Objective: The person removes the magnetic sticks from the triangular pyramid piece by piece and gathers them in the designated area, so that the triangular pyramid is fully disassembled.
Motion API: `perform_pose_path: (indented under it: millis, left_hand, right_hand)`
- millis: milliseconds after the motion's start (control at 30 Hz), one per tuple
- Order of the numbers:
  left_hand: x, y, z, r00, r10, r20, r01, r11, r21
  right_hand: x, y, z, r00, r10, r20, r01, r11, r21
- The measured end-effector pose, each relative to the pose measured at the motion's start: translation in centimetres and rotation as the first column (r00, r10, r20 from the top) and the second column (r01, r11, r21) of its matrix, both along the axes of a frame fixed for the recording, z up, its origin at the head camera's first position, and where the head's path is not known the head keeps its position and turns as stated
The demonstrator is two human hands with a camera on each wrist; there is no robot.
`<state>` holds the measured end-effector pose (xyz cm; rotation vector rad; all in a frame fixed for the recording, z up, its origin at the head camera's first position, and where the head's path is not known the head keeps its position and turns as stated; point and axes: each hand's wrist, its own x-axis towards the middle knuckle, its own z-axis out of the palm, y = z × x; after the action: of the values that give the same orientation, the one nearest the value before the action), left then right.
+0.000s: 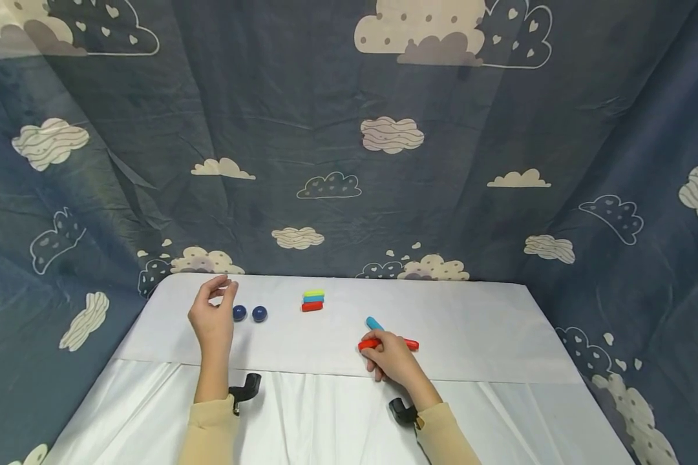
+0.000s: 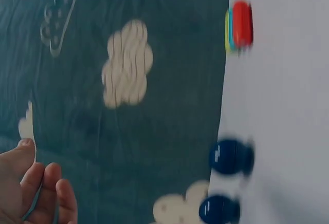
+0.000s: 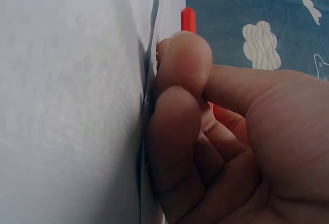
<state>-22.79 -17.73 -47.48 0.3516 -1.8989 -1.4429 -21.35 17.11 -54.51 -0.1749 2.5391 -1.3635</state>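
Note:
In the head view my left hand [image 1: 212,316] is raised at the left of the table, loosely bent and holding nothing. Just right of it sit two glossy dark blue balls [image 1: 259,314]. The left wrist view shows the thumb and fingertips apart from both balls. My right hand [image 1: 394,358] pinches a long red stick [image 1: 412,345] low over the table; the stick's middle is hidden by the fingers. A blue stick [image 1: 375,323] slants out from behind that hand, partly covered. From the right wrist, one red end [image 3: 188,20] shows beyond the fingertips.
Short yellow-green [image 1: 313,293], blue [image 1: 313,299] and red [image 1: 311,307] pieces lie side by side at the table's back middle. A white cloth covers the table [image 1: 477,323]. Dark cloud-print fabric [image 1: 302,129] hangs behind and at both sides.

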Motion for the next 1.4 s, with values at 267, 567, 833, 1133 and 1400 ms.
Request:
perform_pose_path:
  millis: [267, 567, 833, 1133, 1400]
  left_hand:
    - [0.4, 6.7, -1.9, 0.958, -0.278, 0.074, 0.283, 0.956, -0.076]
    - [0.4, 11.4, -5.8, 0.849, -0.498, 0.175, 0.523, 0.838, -0.153]
    - [1.0, 12.7, -8.0, 0.706, -0.602, 0.372, 0.696, 0.686, -0.210]
    - [0.9, 13.1, -8.4, 0.696, -0.595, 0.402, 0.716, 0.614, -0.332]
    - [1.0, 13.1, -8.5, 0.694, -0.590, 0.413, 0.715, 0.633, -0.298]
  right_hand:
    - [0.5, -0.2, 0.6, 0.998, 0.057, -0.002, -0.057, 0.998, 0.023]
    - [1.1, -0.7, 1.0, 0.980, 0.196, 0.026, -0.196, 0.981, 0.013]
    - [1.1, -0.7, 1.2, 0.953, 0.302, 0.021, -0.302, 0.953, 0.014]
    - [1.1, -0.7, 1.3, 0.923, 0.386, 0.013, -0.386, 0.922, 0.020]
    - [0.6, 1.1, 1.6, 0.938, 0.344, 0.031, -0.341, 0.937, -0.068]
